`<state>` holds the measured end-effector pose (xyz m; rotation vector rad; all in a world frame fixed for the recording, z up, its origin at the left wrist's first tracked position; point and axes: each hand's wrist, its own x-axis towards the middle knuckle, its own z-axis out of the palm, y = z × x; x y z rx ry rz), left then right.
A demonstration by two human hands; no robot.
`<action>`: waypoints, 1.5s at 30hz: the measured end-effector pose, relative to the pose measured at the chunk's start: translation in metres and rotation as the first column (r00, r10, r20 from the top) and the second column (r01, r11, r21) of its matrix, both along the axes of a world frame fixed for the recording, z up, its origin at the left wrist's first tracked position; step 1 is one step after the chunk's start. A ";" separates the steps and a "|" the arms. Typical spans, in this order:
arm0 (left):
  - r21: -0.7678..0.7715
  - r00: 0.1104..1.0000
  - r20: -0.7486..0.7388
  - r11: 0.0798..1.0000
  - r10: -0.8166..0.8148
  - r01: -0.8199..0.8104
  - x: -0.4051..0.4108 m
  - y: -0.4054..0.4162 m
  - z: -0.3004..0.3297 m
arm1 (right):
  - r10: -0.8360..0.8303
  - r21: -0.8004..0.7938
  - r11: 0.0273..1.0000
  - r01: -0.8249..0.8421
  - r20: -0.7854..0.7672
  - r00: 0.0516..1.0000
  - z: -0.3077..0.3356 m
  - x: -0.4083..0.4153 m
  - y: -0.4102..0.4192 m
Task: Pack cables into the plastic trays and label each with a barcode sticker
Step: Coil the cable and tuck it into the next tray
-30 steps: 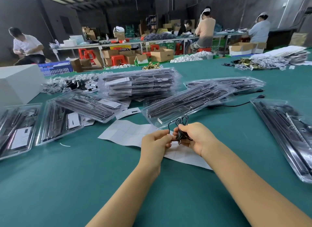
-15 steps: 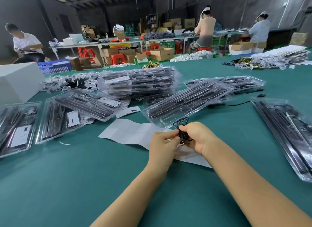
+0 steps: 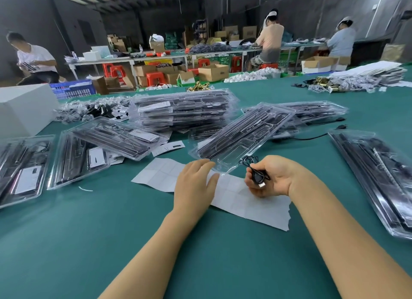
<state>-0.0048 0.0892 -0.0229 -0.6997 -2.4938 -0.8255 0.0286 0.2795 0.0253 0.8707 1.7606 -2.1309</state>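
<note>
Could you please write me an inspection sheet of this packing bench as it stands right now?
Surface: green table, one white label sheet lying flat.
Job's things: open clear tray ahead of both hands; stack of packed trays behind it.
Clutter: loose bagged parts, white box far left.
Grippers: left hand open, fingers at the tray's near edge; right hand grips a coiled black cable.
Cables: another black cable trails beside the trays.
Surroundings: three people at other benches, cartons, red stools.
</note>
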 end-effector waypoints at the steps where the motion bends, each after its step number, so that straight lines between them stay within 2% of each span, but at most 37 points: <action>1: -0.034 0.999 0.009 0.999 -0.039 0.039 -0.001 0.003 -0.001 | 0.010 -0.008 1.000 -0.010 0.000 1.000 0.000 0.001 0.002; 4: -0.128 0.994 0.046 0.986 -0.101 0.106 0.000 0.014 -0.004 | 0.024 -0.039 0.999 -0.025 -0.008 1.000 0.001 0.001 0.007; 6: -0.173 0.995 0.015 0.980 -0.101 0.102 0.001 0.019 -0.006 | 0.033 -0.067 0.997 -0.035 -0.019 0.999 -0.001 0.001 0.008; 19: -0.162 0.998 -0.063 0.987 -0.007 -0.004 0.006 0.018 -0.005 | 0.078 -0.058 0.995 -0.078 -0.005 0.997 -0.001 0.001 0.014; 27: -0.077 0.996 0.075 0.995 -0.055 0.061 0.013 0.018 0.006 | 0.155 -0.001 0.988 -0.155 -0.007 0.988 0.001 0.002 0.016; 33: -0.142 0.988 0.124 0.984 -0.094 0.112 0.016 0.017 0.013 | 0.227 0.036 0.973 -0.226 -0.016 0.974 0.005 0.006 0.022; 35: -0.267 0.991 0.038 0.954 -0.127 0.133 0.019 0.017 0.013 | 0.251 0.059 0.966 -0.250 -0.007 0.968 0.006 0.008 0.023; 37: -0.429 0.971 -0.117 0.892 -0.210 0.142 0.024 0.019 0.012 | 0.265 0.083 0.961 -0.264 0.005 0.964 0.007 0.009 0.024; 39: -0.561 0.941 -0.174 0.815 -0.290 0.147 0.028 0.019 0.016 | 0.281 0.117 0.952 -0.281 0.017 0.959 0.007 0.011 0.027; 43: -0.639 0.905 -0.253 0.762 -0.342 0.109 0.022 0.018 0.027 | 0.304 0.169 0.939 -0.301 0.011 0.953 0.009 0.014 0.031; 45: -0.606 0.910 -0.195 0.775 -0.365 0.181 0.016 0.017 0.027 | 0.280 0.151 0.949 -0.276 -0.003 0.960 0.010 0.015 0.032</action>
